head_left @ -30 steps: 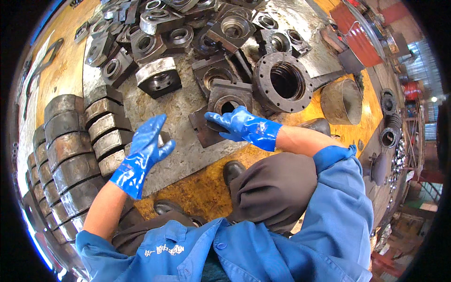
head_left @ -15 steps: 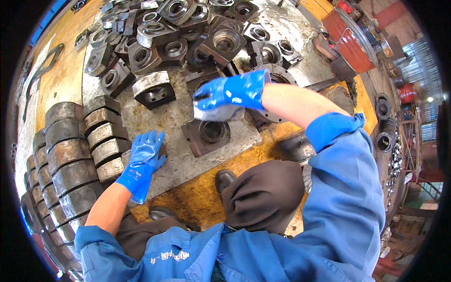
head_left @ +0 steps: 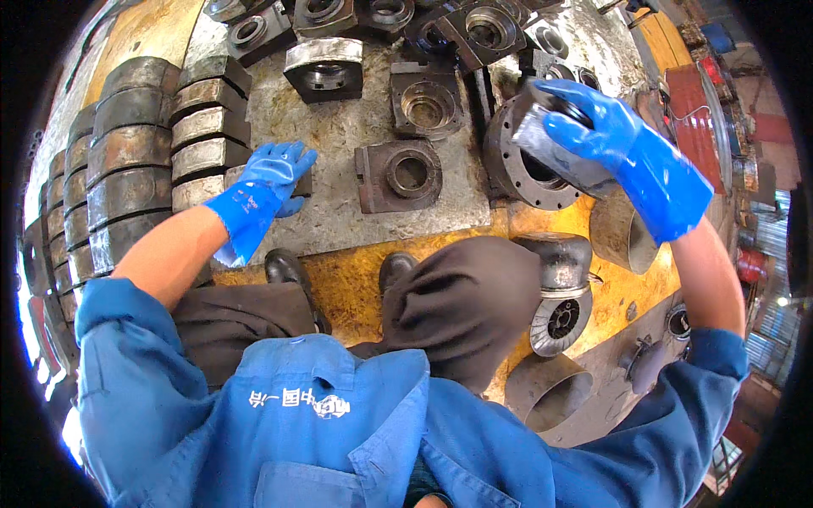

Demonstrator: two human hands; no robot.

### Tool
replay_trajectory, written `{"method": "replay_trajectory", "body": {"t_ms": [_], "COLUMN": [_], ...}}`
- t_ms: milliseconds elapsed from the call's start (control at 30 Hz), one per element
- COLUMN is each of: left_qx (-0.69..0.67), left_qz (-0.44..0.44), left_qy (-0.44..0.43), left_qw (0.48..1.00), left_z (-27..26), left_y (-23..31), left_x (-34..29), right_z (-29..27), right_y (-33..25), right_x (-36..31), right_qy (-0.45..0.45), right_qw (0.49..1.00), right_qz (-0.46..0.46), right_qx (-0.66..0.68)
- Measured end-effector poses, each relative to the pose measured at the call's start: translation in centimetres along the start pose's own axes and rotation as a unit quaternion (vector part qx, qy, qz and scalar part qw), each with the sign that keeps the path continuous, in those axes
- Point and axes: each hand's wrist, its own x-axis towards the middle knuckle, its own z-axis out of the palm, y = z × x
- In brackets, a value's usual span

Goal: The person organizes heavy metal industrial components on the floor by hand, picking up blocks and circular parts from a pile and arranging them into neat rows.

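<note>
My right hand (head_left: 614,140), in a blue rubber glove, grips a grey metal housing block (head_left: 555,151), its fingers wrapped over the edge of the opening. The block is held above a round flange with bolt holes (head_left: 501,157) and hides part of it. My left hand (head_left: 269,182), gloved the same way, lies with its fingers stretched out over the end of a row of stacked blocks (head_left: 210,125); a block under it is mostly hidden. Between my hands a dark housing block with a round bore (head_left: 412,173) lies flat, with another bored block (head_left: 428,106) just beyond it.
More stacked blocks (head_left: 131,152) stand at the left. A shiny-faced block (head_left: 324,69) and several bored housings (head_left: 487,32) lie at the far side. Pipe pieces (head_left: 546,391) and a round finned part (head_left: 561,322) sit at the right by my knee. A red drum (head_left: 696,118) stands far right.
My right hand has carried the block to the right, from over the middle blocks to over the flange. My left hand stays by the row's end. The view has shifted.
</note>
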Motion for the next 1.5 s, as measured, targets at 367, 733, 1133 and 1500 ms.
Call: {"method": "replay_trajectory", "body": {"t_ms": [367,733,1133,1500], "left_qx": [-0.214,-0.643,-0.871,-0.847], "left_qz": [0.074,-0.109,-0.184,-0.119], "left_qy": [-0.058,-0.193,-0.173,-0.166], "left_qw": [0.972,0.733,0.422,0.491], "left_z": [-5.8,0.7,-2.1,-7.0], "left_y": [12.9,16.1,17.4,17.7], "left_x": [7.6,16.7,17.2,12.5], "right_z": [16.5,15.5,15.4,15.9], "right_y": [13.9,13.2,12.5,13.3], "right_x": [-6.9,-6.1,-5.6,-5.7], "right_qy": [0.234,0.231,0.236,0.260], "right_qw": [0.955,0.959,0.957,0.946], "right_qz": [0.099,0.061,0.043,0.039], "right_qx": [-0.153,-0.155,-0.163,-0.189]}}
